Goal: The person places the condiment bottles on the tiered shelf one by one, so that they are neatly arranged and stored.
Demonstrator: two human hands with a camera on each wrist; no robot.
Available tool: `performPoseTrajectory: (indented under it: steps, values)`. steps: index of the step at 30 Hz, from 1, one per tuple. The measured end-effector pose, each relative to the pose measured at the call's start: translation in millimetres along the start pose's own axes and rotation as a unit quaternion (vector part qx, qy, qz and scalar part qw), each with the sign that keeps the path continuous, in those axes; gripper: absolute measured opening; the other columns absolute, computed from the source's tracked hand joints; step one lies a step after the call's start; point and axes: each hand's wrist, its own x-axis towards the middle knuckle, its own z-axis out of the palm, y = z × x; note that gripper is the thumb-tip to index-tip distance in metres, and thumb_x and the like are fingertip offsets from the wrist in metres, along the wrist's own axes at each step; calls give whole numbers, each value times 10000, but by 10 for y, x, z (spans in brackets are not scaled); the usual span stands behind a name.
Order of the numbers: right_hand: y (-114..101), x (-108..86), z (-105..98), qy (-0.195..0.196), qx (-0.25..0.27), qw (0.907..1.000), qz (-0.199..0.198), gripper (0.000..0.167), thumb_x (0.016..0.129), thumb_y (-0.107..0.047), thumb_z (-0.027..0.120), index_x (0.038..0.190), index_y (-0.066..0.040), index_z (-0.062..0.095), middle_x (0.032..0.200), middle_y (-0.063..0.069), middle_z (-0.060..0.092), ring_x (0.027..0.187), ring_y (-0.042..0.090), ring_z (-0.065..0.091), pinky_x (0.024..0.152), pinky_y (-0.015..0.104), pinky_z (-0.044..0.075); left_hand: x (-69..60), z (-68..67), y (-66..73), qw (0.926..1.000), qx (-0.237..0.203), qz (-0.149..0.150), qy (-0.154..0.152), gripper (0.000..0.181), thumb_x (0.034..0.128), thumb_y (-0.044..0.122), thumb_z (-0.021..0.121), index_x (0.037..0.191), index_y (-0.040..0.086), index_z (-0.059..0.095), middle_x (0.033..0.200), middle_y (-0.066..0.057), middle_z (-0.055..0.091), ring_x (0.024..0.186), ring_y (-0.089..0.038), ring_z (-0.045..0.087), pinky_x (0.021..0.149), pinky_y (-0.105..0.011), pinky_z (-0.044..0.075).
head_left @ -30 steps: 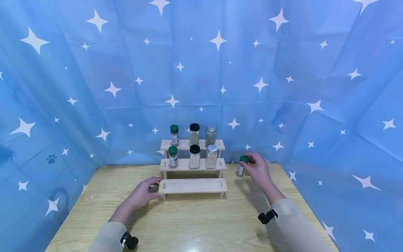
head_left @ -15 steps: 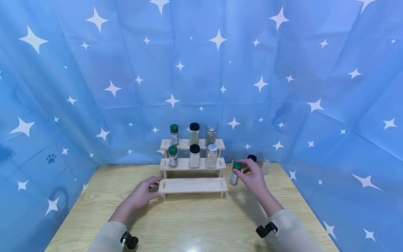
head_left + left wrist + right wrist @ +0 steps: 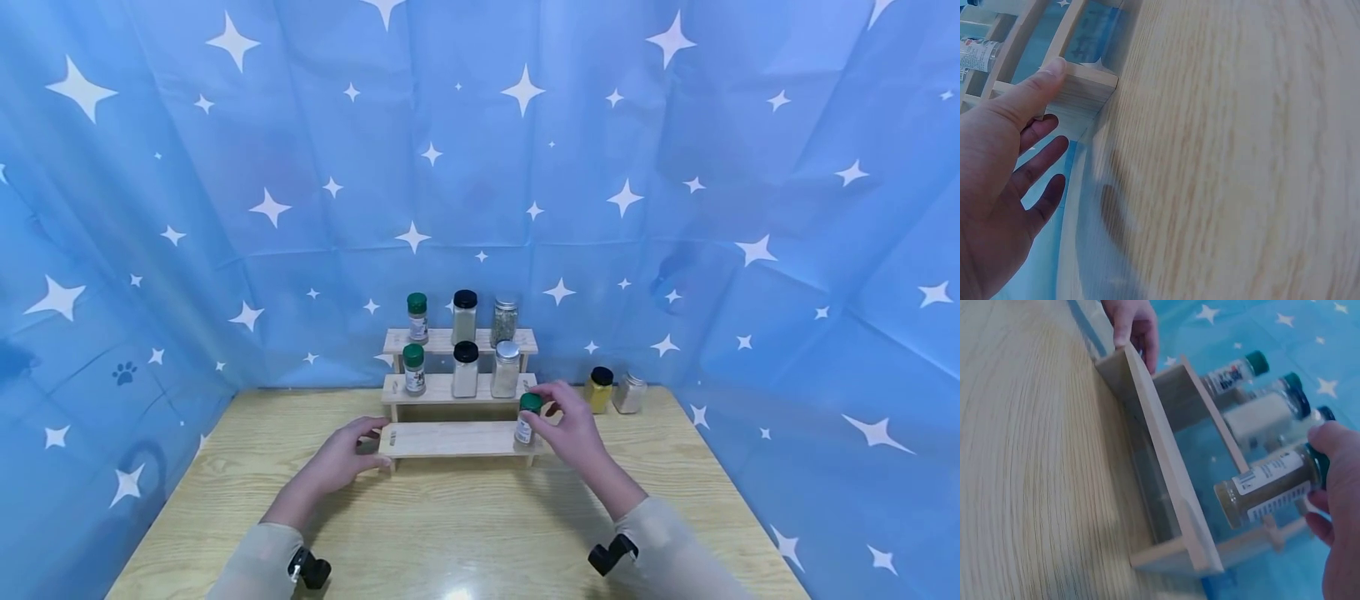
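Observation:
My right hand (image 3: 576, 427) pinches a small green-capped jar (image 3: 524, 430) by its cap, over the right end of the bottom step of a three-step wooden rack (image 3: 457, 440). The right wrist view shows the labelled jar (image 3: 1266, 486) tilted in the fingers of that hand (image 3: 1342, 481), its base apart from the step's board (image 3: 1169, 456). With thumb and forefinger my left hand (image 3: 337, 458) holds the left end of the bottom step. In the left wrist view the thumb of this hand (image 3: 1004, 162) lies on the rack's edge, the other fingers loosely bent.
Three jars stand on the top step (image 3: 481, 337) and three on the middle step (image 3: 442, 392). Right of the rack, a black-capped yellow jar (image 3: 599, 392) stands beside a silver-capped jar (image 3: 630, 394) on the wooden table (image 3: 450, 533). A blue starry curtain (image 3: 480, 167) hangs behind.
My right hand has carried the green-capped jar left, from beside the yellow jar to over the bottom step. The yellow and silver-capped jars are uncovered now. My left hand has stayed put.

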Motion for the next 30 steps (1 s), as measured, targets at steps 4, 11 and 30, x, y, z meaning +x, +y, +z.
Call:
performPoseTrajectory:
  steps: [4, 11, 30]
  values:
    - [-81, 34, 112, -124, 141, 9997, -167, 362, 940, -99, 914, 1258, -133, 745, 1124, -19, 681, 998, 155, 675, 775, 372, 661, 2, 3, 7, 10000, 6, -5, 12, 742, 950, 265, 912, 1599, 114, 586, 1584, -122, 593, 1364, -351, 621, 1162, -605, 514]
    - [-172, 89, 338, -289, 410, 9981, -363, 353, 934, -78, 912, 1240, -137, 744, 1063, -31, 673, 870, 177, 690, 736, 350, 652, -20, 17, 22, 10000, -12, 20, 11, 744, 951, 267, 909, 1599, 101, 583, 1567, -123, 604, 1362, -365, 619, 1152, -611, 520]
    - [-639, 381, 962, -1110, 870, 9898, 199, 303, 994, -141, 862, 1268, -144, 732, 1203, -38, 662, 1022, 132, 667, 883, 309, 637, -39, -3, 44, 9999, -1, 160, -32, 733, 963, 271, 899, 1605, 125, 578, 1571, -117, 600, 1377, -378, 610, 1161, -619, 509]
